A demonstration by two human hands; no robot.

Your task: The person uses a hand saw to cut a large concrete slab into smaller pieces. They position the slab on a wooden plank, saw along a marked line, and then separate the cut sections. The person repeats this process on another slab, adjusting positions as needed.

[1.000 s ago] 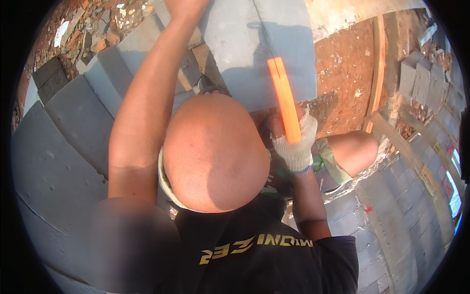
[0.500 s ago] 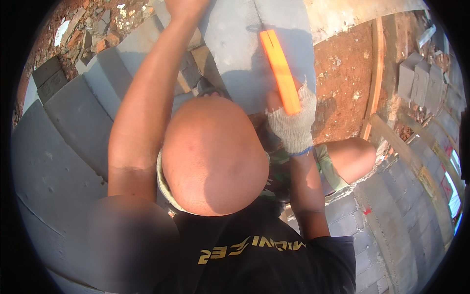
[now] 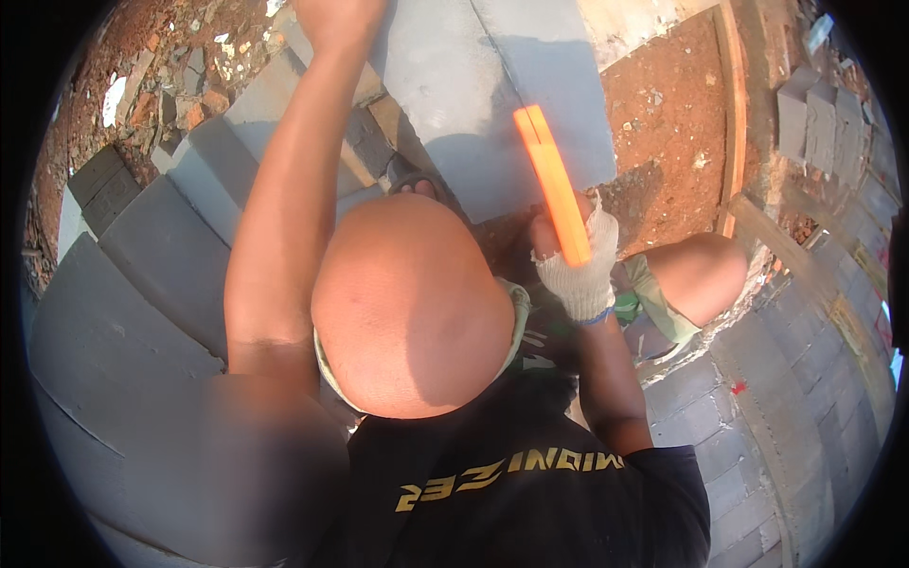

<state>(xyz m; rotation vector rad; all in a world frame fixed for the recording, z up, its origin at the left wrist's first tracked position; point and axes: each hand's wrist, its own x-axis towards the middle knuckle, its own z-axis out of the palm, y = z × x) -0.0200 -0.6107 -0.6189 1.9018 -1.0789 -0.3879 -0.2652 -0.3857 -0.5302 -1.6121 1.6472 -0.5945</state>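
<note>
My right hand point(image 3: 578, 275) wears a white knit glove and grips a long orange tool handle point(image 3: 552, 180) that points up and left over a large grey concrete slab point(image 3: 454, 104). The tool's working end is hidden. My bare left arm stretches up the left side, and my left hand point(image 3: 336, 17) lies on the slab's far part at the top edge, its fingers cut off by the rim. My own head and black shirt fill the middle and hide the ground under them.
Grey blocks point(image 3: 142, 275) stack like steps on the left. Rubble point(image 3: 161, 85) lies at the upper left, red soil point(image 3: 668, 123) beside a wooden plank point(image 3: 731, 104) at the right. My bent knee point(image 3: 701, 275) is right of the glove, above grey paving point(image 3: 786, 379).
The gloved right hand lifted the orange handle up over the slab, then brought it back down to about where it began. The left arm stayed in place.
</note>
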